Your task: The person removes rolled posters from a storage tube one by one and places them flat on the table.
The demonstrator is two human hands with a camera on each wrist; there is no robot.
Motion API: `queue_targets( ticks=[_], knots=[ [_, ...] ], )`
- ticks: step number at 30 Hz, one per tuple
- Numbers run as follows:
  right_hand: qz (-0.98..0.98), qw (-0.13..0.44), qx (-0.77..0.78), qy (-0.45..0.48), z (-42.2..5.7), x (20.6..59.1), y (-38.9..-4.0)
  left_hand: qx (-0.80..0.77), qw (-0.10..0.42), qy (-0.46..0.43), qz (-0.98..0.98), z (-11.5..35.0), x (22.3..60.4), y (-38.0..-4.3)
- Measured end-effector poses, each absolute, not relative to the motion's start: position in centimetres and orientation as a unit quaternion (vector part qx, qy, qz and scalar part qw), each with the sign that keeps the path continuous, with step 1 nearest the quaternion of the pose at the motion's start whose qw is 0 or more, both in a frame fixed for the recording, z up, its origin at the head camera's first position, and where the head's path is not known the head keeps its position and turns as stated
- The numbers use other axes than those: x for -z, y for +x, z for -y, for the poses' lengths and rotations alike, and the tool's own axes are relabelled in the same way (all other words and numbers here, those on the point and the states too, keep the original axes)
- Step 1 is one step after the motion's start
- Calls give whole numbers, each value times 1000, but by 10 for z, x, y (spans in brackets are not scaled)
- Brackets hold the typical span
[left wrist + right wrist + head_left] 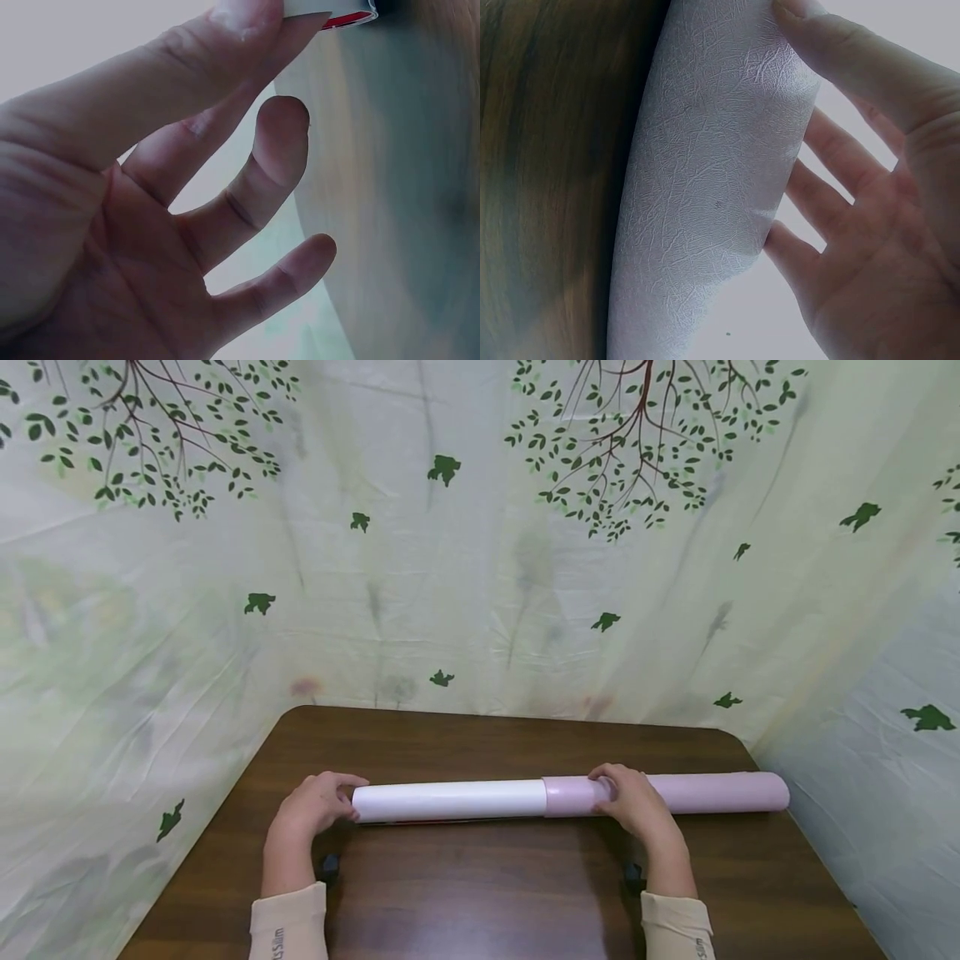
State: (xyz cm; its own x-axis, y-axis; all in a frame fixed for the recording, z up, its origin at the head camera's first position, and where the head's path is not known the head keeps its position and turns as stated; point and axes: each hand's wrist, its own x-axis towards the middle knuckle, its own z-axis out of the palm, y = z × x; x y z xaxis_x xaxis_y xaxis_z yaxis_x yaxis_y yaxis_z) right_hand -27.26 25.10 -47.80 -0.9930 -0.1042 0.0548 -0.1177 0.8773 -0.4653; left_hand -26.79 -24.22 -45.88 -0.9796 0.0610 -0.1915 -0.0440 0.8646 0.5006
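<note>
A long cylindrical roll [450, 802], white at left and pale pink at right, is lying crosswise on the dark brown wood-grain table [480, 893]. The bare left hand [317, 803] is pinching its left end, the other fingers standing apart; the bare right hand [636, 802] is gripping the pink part, thumb on the near side.

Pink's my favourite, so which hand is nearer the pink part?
Right. The right hand grips the pink part; the left hand holds the white part at its far end.
</note>
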Motion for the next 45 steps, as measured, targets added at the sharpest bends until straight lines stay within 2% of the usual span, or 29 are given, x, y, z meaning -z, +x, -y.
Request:
queue_targets(
  ticks=[21,45],
  knots=[
    [969,29,-233,72,-257,478,-271,-253,102,-6,-962,275,456,-259],
    [968,16,-246,51,-261,474,-268,-248,110,-22,-962,293,458,-255]
  ],
)
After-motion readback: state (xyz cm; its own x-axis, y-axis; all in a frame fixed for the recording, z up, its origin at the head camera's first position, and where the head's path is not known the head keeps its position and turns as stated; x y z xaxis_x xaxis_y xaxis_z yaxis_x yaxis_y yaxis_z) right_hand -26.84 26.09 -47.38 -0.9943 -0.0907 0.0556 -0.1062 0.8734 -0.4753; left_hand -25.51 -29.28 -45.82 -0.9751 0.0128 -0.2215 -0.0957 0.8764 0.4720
